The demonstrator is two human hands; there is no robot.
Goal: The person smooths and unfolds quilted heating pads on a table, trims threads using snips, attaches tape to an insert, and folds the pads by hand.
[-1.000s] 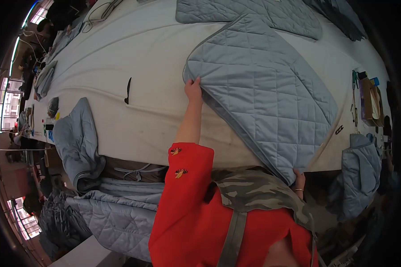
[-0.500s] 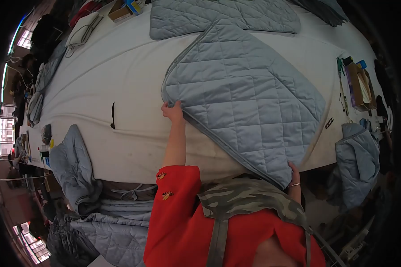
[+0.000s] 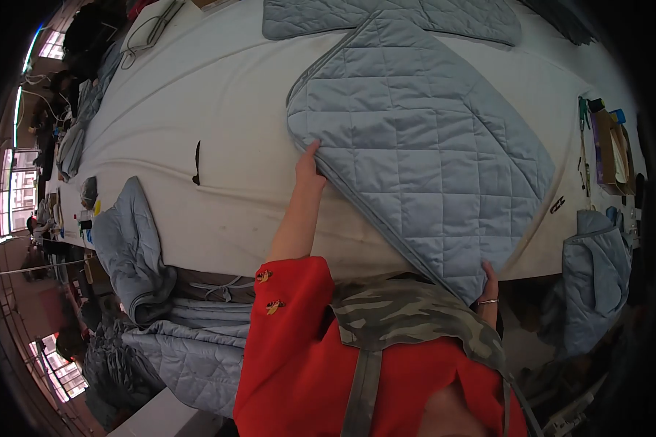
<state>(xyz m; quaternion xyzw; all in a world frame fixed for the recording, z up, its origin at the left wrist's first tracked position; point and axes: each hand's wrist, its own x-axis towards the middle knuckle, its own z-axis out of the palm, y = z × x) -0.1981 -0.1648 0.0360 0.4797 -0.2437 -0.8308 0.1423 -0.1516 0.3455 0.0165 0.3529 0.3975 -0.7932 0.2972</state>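
Note:
A grey-blue quilted blanket, folded in layers with square stitching, lies slantwise on the white-covered table. My left hand grips its left-hand edge, thumb on top and the other fingers mostly hidden beneath. At the near corner, which hangs past the table's front edge by my apron, my right hand pinches the fabric with the thumb uppermost; its remaining fingers are out of sight under the cloth. A bracelet circles the right wrist.
Another quilted piece lies at the far side. A thin black tool rests left on the tablecloth. To the right are small black snips and a cardboard box. Grey fabric drapes over the near left edge.
My left hand has shifted from the blanket's left corner a little way along its edge toward me. My right hand stays at the near corner. The whole view has shifted slightly.

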